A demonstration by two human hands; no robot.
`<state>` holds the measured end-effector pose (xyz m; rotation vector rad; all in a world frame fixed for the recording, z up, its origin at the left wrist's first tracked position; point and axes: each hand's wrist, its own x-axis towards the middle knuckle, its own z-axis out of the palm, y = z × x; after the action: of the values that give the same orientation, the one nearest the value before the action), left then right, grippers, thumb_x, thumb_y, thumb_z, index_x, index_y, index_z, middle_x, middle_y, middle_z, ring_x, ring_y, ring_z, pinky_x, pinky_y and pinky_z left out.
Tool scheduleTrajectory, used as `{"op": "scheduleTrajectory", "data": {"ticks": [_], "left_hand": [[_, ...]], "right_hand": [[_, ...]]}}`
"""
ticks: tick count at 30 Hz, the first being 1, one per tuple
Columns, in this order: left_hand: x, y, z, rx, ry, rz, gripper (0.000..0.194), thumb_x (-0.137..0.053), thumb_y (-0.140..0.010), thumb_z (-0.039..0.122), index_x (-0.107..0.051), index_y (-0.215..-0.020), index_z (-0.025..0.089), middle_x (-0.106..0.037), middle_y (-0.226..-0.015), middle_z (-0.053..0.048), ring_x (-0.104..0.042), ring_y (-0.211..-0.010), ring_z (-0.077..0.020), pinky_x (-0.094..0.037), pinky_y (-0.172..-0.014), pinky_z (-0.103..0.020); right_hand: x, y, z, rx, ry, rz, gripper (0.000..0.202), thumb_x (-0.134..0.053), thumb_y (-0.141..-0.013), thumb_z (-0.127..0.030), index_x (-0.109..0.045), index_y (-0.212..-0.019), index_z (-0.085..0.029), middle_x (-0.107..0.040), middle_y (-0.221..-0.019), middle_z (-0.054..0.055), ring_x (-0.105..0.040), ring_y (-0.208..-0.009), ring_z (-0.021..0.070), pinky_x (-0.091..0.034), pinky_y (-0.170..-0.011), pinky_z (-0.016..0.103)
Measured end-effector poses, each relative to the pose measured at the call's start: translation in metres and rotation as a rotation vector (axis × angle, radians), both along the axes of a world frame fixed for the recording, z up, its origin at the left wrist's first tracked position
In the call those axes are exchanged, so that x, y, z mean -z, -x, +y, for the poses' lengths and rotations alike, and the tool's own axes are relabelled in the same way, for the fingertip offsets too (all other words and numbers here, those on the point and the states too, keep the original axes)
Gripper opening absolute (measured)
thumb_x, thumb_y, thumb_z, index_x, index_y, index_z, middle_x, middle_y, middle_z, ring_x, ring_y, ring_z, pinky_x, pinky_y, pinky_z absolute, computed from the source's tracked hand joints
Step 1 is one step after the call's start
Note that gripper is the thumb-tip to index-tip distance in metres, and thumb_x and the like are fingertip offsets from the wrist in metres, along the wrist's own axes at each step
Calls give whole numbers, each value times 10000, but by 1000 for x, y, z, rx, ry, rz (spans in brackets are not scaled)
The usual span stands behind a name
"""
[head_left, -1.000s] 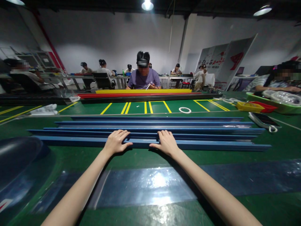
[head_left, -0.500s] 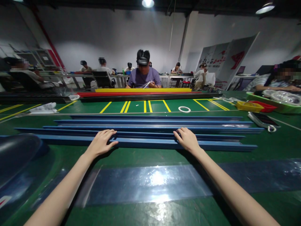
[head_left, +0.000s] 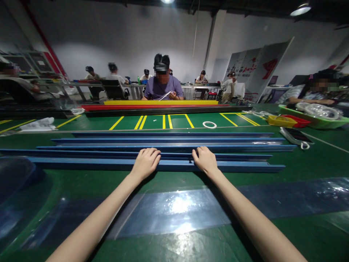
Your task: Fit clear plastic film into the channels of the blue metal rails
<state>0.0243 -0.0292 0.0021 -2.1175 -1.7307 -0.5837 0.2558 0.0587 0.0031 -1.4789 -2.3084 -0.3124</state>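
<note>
Several long blue plastic channels lie side by side across the table. The nearest blue channel (head_left: 103, 163) has both of my hands on it. My left hand (head_left: 147, 162) is closed over it just left of the middle, thumb drawn in beside the fingers. A short way to the right, my right hand (head_left: 205, 160) curls over the same channel, its fingertips hidden behind the rim. Behind it lie the other blue channels (head_left: 163, 141), untouched. In front of my wrists a clear, glossy plastic strip (head_left: 163, 214) stretches flat under my forearms.
On the green table (head_left: 212, 251) a dark rolled sheet (head_left: 16, 182) stands at left. Farther back are a white ring (head_left: 209, 124), a phone (head_left: 294, 135), yellow (head_left: 163, 102), red and black strips, and a green tray (head_left: 316, 120). A co-worker (head_left: 163, 87) sits opposite.
My left hand has slid right along the nearest channel, and its spread thumb has closed in. The hands are closer together. The whole view has shifted a little.
</note>
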Motion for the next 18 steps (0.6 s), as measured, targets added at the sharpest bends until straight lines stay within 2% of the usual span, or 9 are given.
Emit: {"op": "scheduleTrajectory", "data": {"ticks": [3, 5, 7, 10, 13, 15, 18], "left_hand": [[-3, -37, 9, 45, -3, 7, 301, -307, -878, 243, -550, -1042, 176, -594, -1035, -69, -511, -961, -185, -349, -818, -330], [-3, -54, 14, 1, 4, 7, 299, -324, -867, 238, -535, -1069, 175, -585, -1053, -70, -504, -975, -198, -348, -813, -341], [-1, -62, 17, -46, 55, 31, 285, -321, -862, 234, -553, -1013, 168, -602, -988, -73, -525, -908, -200, -360, -770, -336], [3, -59, 18, -102, 106, 67, 249, -328, -850, 229, -562, -904, 161, -617, -854, -65, -542, -820, -197, -367, -723, -324], [5, -48, 16, -128, 96, 66, 229, -336, -845, 239, -550, -887, 170, -620, -830, -53, -548, -805, -189, -368, -717, -309], [5, -41, 14, -140, 88, 62, 231, -330, -845, 240, -547, -890, 175, -623, -826, -48, -553, -800, -184, -371, -719, -303], [4, -29, 10, -149, 98, 59, 239, -319, -841, 234, -546, -889, 179, -627, -818, -45, -561, -795, -183, -379, -720, -302]], "right_hand": [[0, 19, -9, -23, 3, 23, 363, -315, -872, -338, -607, -751, -158, -629, -807, 88, -549, -819, 187, -375, -684, 267], [0, 32, -16, -27, 14, 46, 368, -309, -875, -328, -615, -773, -153, -633, -829, 97, -545, -838, 195, -382, -700, 277], [0, 44, -22, -29, 31, 76, 359, -309, -875, -315, -618, -796, -150, -633, -847, 100, -541, -849, 198, -387, -704, 279], [-1, 55, -28, -67, 57, 111, 338, -319, -873, -313, -608, -805, -152, -631, -847, 93, -536, -860, 200, -385, -721, 283], [-4, 56, -31, -140, 90, 134, 284, -352, -862, -321, -576, -885, -148, -631, -863, 79, -538, -848, 195, -384, -699, 273], [-7, 52, -30, -185, 92, 148, 266, -364, -860, -321, -555, -923, -147, -626, -890, 74, -536, -850, 187, -377, -700, 262], [-11, 37, -27, -222, 48, 126, 258, -355, -865, -317, -560, -877, -160, -619, -896, 76, -520, -873, 187, -351, -747, 264]]}}
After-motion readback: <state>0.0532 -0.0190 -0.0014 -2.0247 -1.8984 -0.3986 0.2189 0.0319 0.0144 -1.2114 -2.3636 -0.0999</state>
